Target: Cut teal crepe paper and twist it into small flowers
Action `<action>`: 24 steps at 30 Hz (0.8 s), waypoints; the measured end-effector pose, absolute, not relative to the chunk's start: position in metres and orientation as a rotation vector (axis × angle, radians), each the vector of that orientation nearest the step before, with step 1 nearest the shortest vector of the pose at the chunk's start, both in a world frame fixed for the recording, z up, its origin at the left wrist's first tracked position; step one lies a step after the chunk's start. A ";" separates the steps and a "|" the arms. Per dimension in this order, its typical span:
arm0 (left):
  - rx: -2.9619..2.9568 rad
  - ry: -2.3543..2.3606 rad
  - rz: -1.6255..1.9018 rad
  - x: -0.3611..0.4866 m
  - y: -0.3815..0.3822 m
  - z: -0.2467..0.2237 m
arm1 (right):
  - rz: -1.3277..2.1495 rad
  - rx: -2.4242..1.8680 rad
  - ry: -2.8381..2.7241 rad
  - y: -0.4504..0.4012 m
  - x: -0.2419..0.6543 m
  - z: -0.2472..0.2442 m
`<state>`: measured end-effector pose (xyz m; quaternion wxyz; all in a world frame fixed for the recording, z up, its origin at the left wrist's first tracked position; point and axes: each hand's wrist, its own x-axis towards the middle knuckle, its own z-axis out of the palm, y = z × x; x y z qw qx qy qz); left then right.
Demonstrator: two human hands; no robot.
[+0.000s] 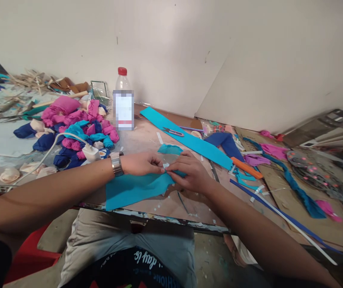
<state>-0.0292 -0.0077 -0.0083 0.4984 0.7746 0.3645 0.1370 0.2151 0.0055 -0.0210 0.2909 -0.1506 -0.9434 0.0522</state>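
Observation:
A turquoise fabric piece lies along the table's front edge, its right end gathered under my fingers. My left hand, with a metal watch on the wrist, pinches the fabric near a small white bit. Close against it, my right hand has its fingers closed on the same gathered spot. Another part of turquoise fabric shows just beyond the hands. Behind them, a long turquoise strip runs diagonally, with small thread snips lying on it.
Pink, blue and cream fabric bundles are piled at the left beside a white cable. A red-capped bottle stands near the wall. An orange-handled cutter, scraps and a white stick lie at the right.

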 end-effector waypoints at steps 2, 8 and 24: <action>1.886 0.867 0.348 -0.030 -0.008 -0.008 | 0.145 -0.416 -2.510 0.005 0.215 -0.020; 1.953 0.905 0.414 -0.028 -0.013 -0.006 | 0.143 -0.437 -2.498 0.004 0.214 -0.020; 2.261 0.979 0.418 -0.023 -0.023 -0.007 | 0.183 -0.566 -2.459 0.004 0.215 -0.025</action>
